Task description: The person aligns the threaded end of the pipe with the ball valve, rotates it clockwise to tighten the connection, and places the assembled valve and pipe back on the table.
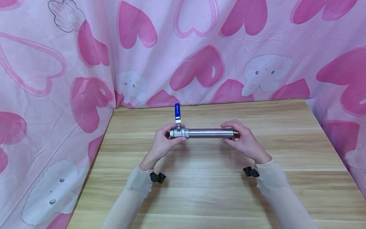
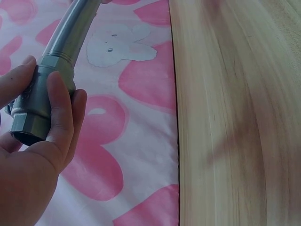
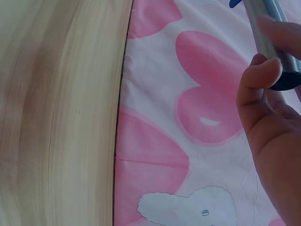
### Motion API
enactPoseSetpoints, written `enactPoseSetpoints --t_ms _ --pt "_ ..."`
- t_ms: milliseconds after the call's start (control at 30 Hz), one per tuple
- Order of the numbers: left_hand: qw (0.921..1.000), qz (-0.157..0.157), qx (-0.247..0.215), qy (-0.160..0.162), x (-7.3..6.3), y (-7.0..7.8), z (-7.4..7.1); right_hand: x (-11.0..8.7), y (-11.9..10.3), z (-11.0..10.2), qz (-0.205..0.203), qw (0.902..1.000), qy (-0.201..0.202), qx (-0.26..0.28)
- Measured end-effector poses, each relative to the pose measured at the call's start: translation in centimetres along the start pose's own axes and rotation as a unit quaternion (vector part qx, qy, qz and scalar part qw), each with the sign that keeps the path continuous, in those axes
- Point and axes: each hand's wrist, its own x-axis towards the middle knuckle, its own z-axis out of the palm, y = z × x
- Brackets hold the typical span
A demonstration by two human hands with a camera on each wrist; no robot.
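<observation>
Fingers of the left hand pinch a silvery metal valve, its long blue lever jutting away; the right hand pinches the attached brushed-steel tube's far end, seemingly balancing both level above the pale wooden tabletop.
</observation>
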Motion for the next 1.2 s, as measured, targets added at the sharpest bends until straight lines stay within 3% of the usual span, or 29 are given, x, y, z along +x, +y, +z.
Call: enactPoseSetpoints --t_ms 333,1200 --pt "1.0000 -0.007 -0.007 -0.002 0.01 -0.02 -0.01 0.02 0.00 0.10 -0.018 0.9998 0.011 -0.005" --pt "0.9999 -0.010 0.001 -0.003 -0.11 0.25 -0.10 -0.07 -0.09 0.03 0.010 0.9999 -0.003 -0.004"
